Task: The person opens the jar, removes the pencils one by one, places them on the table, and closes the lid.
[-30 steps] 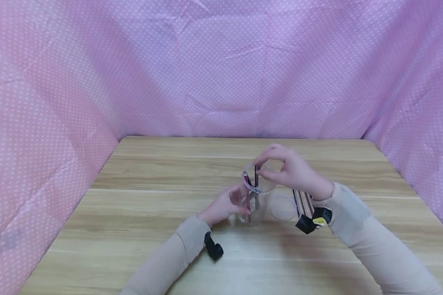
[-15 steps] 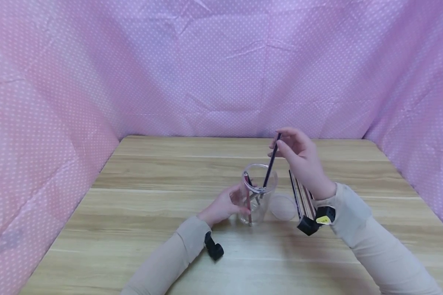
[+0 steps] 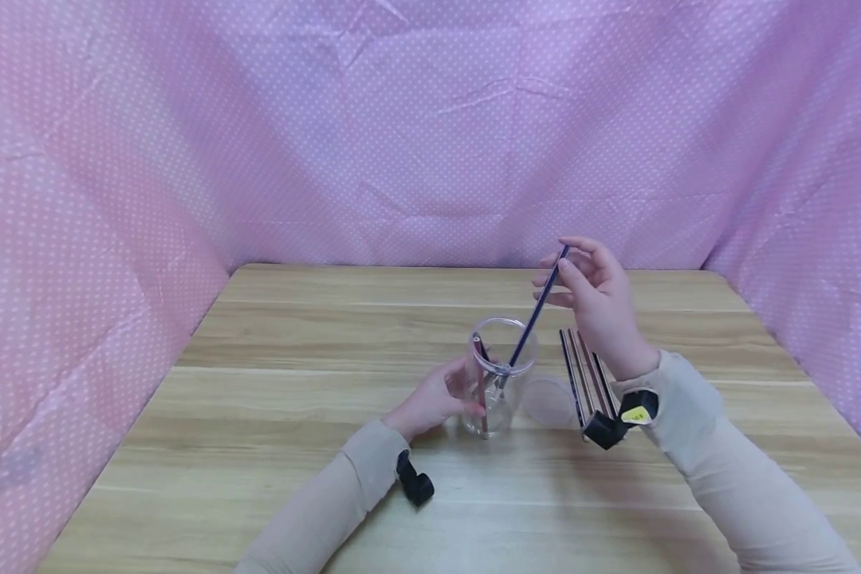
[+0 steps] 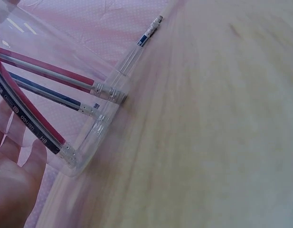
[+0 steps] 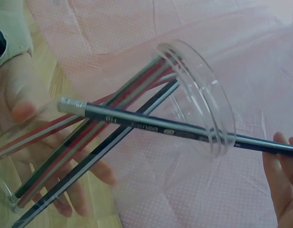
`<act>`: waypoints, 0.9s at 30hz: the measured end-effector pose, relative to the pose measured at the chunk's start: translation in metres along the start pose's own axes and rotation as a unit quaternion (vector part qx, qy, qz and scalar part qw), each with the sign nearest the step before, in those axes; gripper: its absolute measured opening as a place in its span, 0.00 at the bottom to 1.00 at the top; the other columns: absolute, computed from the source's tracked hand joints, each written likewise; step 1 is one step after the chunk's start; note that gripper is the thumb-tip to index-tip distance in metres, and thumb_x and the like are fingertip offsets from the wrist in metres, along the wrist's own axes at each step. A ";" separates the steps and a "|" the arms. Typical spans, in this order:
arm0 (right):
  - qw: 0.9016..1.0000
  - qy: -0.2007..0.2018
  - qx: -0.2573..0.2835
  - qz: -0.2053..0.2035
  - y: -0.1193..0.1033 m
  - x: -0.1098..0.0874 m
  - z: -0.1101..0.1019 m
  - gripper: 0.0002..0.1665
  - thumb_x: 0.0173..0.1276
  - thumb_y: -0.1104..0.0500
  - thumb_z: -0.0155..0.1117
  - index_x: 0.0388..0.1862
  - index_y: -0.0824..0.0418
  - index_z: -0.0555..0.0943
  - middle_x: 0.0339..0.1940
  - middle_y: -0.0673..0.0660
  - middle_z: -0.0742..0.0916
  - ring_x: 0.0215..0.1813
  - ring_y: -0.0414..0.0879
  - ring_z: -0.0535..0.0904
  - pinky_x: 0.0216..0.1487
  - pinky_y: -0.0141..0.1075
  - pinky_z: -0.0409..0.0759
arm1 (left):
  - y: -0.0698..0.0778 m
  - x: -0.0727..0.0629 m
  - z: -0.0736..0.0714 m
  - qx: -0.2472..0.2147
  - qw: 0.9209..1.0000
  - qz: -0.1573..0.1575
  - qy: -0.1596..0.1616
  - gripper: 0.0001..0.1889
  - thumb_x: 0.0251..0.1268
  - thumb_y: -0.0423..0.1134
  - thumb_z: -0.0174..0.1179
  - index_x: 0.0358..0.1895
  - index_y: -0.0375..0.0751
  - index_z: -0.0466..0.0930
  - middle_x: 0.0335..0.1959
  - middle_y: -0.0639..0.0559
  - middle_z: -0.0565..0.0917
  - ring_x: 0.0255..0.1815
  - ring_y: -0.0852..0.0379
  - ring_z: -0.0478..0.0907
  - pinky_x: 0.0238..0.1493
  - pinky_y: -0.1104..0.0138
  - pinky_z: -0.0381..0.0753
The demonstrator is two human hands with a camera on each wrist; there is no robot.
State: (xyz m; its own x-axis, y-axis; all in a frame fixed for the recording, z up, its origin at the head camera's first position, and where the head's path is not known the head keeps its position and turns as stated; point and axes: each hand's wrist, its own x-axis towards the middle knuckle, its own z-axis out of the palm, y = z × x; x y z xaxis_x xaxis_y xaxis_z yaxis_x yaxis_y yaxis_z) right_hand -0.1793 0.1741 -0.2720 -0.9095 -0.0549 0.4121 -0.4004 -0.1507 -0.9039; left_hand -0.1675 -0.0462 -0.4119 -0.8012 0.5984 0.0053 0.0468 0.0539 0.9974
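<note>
Partly obscured behind a clear jar (image 3: 504,399), the left hand (image 3: 434,401) grips it; the right hand (image 3: 597,301) pinches a dark pencil (image 3: 536,311)

Prob. a staged recording corner, i.e. wood-grain desk (image 3: 294,446) w/ pink polka-dot cloth (image 3: 430,143) hung on 3 sides (back, L & R), plus small blk. wrist cams (image 3: 416,486). Whether home, lab or office bldg., can't tell; cloth hides what's beyond.

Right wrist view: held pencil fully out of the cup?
No, the pencil lies partly inside the clear cup, its silver end within.
</note>
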 end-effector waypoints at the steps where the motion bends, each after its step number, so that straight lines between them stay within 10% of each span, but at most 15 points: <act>1: 1.000 -0.002 0.005 0.008 0.001 0.000 -0.001 0.13 0.73 0.64 0.50 0.52 0.51 0.73 0.37 0.48 0.85 0.35 0.40 0.85 0.38 0.36 0.86 | 0.000 0.000 0.000 0.003 1.000 -0.002 0.003 0.41 0.48 0.26 0.68 0.69 0.43 0.63 0.67 0.52 0.71 0.70 0.52 0.63 0.74 0.52 0.54; 10: 0.999 -0.036 0.011 0.036 0.002 0.001 -0.001 0.14 0.75 0.62 0.44 0.56 0.49 0.69 0.36 0.50 0.78 0.35 0.40 0.82 0.38 0.37 0.87 | 0.001 -0.001 0.001 0.012 1.000 -0.014 0.020 0.40 0.47 0.27 0.68 0.68 0.45 0.65 0.66 0.48 0.72 0.70 0.48 0.63 0.74 0.50 0.54; 17: 0.992 -0.104 0.049 0.051 0.002 -0.001 -0.008 0.35 0.66 0.76 0.51 0.66 0.50 0.61 0.41 0.51 0.79 0.41 0.41 0.82 0.45 0.37 0.85 | -0.002 0.001 -0.001 0.011 0.999 -0.021 0.021 0.39 0.46 0.27 0.69 0.66 0.48 0.68 0.65 0.51 0.74 0.70 0.49 0.64 0.73 0.48 0.53; 27: 0.991 -0.092 0.062 0.073 0.001 -0.001 -0.007 0.41 0.70 0.75 0.44 0.75 0.52 0.46 0.42 0.50 0.79 0.42 0.41 0.81 0.45 0.35 0.85 | -0.003 0.001 -0.001 0.011 0.999 -0.026 0.023 0.38 0.46 0.28 0.69 0.66 0.47 0.68 0.65 0.50 0.74 0.69 0.49 0.65 0.73 0.48 0.54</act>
State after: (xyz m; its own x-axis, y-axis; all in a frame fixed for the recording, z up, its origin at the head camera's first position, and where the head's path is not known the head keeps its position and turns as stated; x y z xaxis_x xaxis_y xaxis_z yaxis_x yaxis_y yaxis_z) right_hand -0.1798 0.1810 -0.2740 -0.9161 -0.2629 0.3026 -0.2388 -0.2483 -0.9388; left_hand -0.1694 -0.0463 -0.4149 -0.8296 0.5567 -0.0430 0.0168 0.1019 0.9947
